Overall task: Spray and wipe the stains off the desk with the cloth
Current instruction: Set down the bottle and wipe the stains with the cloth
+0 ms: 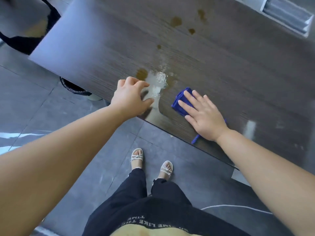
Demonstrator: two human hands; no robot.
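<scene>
At the near edge of the dark wood-grain surface point(95, 53), the left hand point(131, 97) hovers with fingers loosely curled and parted, holding nothing. Just beyond its fingertips lies a brown stain point(141, 75) beside a whitish wet patch point(159, 82), possibly spray foam; blur makes it unclear. Farther right, the right hand point(203, 116) presses flat, fingers spread, on the folded blue cloth point(181, 101) near the same edge. 4 smaller stains point(176, 21) dot the far side.
</scene>
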